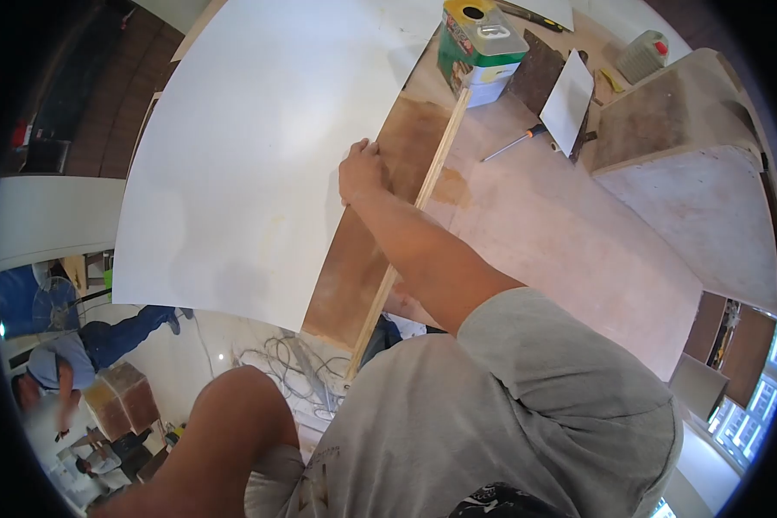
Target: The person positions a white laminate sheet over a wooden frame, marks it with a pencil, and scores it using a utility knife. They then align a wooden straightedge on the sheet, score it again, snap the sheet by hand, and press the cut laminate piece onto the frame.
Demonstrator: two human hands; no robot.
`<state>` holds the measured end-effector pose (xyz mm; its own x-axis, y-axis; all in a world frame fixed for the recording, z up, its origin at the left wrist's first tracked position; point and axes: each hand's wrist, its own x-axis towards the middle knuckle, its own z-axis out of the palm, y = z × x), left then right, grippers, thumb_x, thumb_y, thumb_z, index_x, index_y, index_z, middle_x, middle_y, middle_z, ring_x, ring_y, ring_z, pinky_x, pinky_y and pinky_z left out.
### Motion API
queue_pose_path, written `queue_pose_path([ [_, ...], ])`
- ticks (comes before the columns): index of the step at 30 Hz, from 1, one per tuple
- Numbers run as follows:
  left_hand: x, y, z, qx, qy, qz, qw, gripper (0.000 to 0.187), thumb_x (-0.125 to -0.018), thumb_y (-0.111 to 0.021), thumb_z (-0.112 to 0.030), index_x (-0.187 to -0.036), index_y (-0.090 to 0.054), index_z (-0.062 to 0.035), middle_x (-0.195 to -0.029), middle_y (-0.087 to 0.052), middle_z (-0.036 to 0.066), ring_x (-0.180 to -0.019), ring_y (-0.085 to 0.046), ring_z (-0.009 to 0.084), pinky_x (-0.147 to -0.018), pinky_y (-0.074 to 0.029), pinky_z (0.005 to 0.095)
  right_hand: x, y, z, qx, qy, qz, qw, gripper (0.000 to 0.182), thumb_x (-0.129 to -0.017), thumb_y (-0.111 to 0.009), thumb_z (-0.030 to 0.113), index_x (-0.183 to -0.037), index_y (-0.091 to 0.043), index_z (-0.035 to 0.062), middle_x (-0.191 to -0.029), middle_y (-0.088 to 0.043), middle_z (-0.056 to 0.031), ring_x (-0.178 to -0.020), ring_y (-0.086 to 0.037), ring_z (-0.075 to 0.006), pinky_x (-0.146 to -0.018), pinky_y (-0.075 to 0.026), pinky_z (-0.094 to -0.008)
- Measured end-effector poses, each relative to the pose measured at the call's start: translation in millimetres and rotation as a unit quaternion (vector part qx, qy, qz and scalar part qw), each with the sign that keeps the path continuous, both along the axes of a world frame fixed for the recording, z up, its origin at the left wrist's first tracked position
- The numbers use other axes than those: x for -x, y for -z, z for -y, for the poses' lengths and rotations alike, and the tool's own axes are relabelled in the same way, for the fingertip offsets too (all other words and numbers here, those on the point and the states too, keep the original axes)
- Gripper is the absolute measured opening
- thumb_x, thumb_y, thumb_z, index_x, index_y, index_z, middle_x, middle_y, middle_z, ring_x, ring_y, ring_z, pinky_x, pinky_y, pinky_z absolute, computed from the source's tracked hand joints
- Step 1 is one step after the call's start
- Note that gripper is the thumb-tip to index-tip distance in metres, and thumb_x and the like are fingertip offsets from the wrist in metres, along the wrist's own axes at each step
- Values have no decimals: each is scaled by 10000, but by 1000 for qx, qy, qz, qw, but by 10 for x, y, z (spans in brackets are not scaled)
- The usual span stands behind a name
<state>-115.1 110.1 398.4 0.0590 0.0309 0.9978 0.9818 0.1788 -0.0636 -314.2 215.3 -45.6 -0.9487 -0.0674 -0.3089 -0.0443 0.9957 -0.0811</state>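
My right hand (362, 173) is at the edge of a large white sheet (233, 155), its fingers curled and closed on that edge. Beneath the hand and forearm lies a brown board surface (345, 276), partly uncovered by the sheet. A long, thin wooden strip (440, 160) runs along this brown surface and passes under my right forearm. On the left, my bent arm shows low in the view, but my left hand is out of sight.
A green and white tin (483, 56) stands by the strip's far end. Nearby lie a screwdriver (514, 143) and a white rectangular piece (567, 104). A jug with a red cap (643, 59) sits farther back. Cables (289, 363) lie on the floor; another person (65, 363) is at lower left.
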Motion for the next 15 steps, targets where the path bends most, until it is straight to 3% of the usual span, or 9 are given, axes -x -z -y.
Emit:
queue_pose_path([
  [2, 275, 461, -427, -197, 167, 62, 964, 191, -1018, -530, -250, -1062, -666, -123, -968, -725, -7, -874, -675, 98, -847, -551, 309, 77, -105, -81, 28, -20, -2, 999, 551, -748, -821, 272, -1189, -675, -25, -1415, -457, -202, -1251, -500, -319, -957, -522, -390],
  [6, 871, 1524, -435, -97, 88, 415, 900, 300, -916, -559, -60, -1187, -605, 60, -1061, -658, 162, -738, -670, 226, -696, -558, 341, 164, -53, -216, 88, -24, -14, 996, 414, -825, -711, 190, -1197, -658, 16, -1285, -522, -136, -1187, -545, -298, -904, -551, -394],
  [7, 1113, 1760, -700, -206, 80, 492, 842, 426, -827, -638, 25, -1243, -561, 73, -1044, -628, 134, -808, -674, 229, -779, -558, 359, 134, -54, -202, 69, -22, -30, 997, 390, -855, -668, 169, -1217, -645, 26, -1280, -528, -118, -1185, -551, -284, -898, -555, -394],
  [8, 1395, 2015, -738, -184, 151, 571, 786, 595, -757, -679, 110, -1322, -503, 55, -1006, -585, 92, -861, -658, 201, -845, -544, 365, 123, -57, -193, 49, -22, -46, 997, 369, -884, -625, 148, -1237, -631, 36, -1276, -533, -100, -1182, -556, -270, -891, -559, -394],
  [9, 1661, 2333, -788, -180, 189, 617, 742, 617, -749, -690, 122, -1326, -488, 39, -1001, -557, 71, -874, -630, 168, -867, -535, 346, 153, -55, -203, 72, -5, -27, 997, 420, -881, -633, 173, -1277, -598, 38, -1306, -521, -103, -1211, -539, -276, -911, -545, -416],
  [10, 1904, 2647, -855, -193, 206, 654, 701, 609, -745, -699, 129, -1305, -480, 29, -936, -551, 54, -798, -613, 149, -796, -550, 334, 191, -33, -234, 96, 12, -7, 995, 475, -877, -641, 199, -1318, -564, 40, -1336, -509, -107, -1239, -521, -283, -931, -531, -438],
  [11, 2112, 2941, -906, -184, 187, 685, 679, 429, -806, -694, 72, -1202, -532, 36, -862, -557, 44, -724, -607, 144, -687, -553, 324, 222, -15, -263, 119, 30, 12, 992, 532, -874, -649, 225, -1359, -531, 42, -1366, -497, -110, -1268, -504, -289, -951, -517, -461],
  [13, 2506, 3479, -964, -203, 157, 771, 582, 283, -906, -662, -38, -1167, -572, 21, -802, -601, 48, -768, -632, 177, -760, -569, 363, 204, -223, -326, 36, 26, 13, 999, 640, -883, -638, 305, -1435, -446, 44, -1463, -431, -120, -1351, -427, -295, -1002, -456, -508],
  [15, 2775, 3732, -1032, -210, 152, 810, 525, 231, -920, -672, -98, -1107, -601, 19, -800, -621, 62, -714, -633, 182, -714, -560, 344, 193, -218, -342, 1, 44, 6, 999, 689, -907, -600, 361, -1486, -390, 50, -1543, -359, -125, -1418, -349, -298, -1044, -395, -544],
])
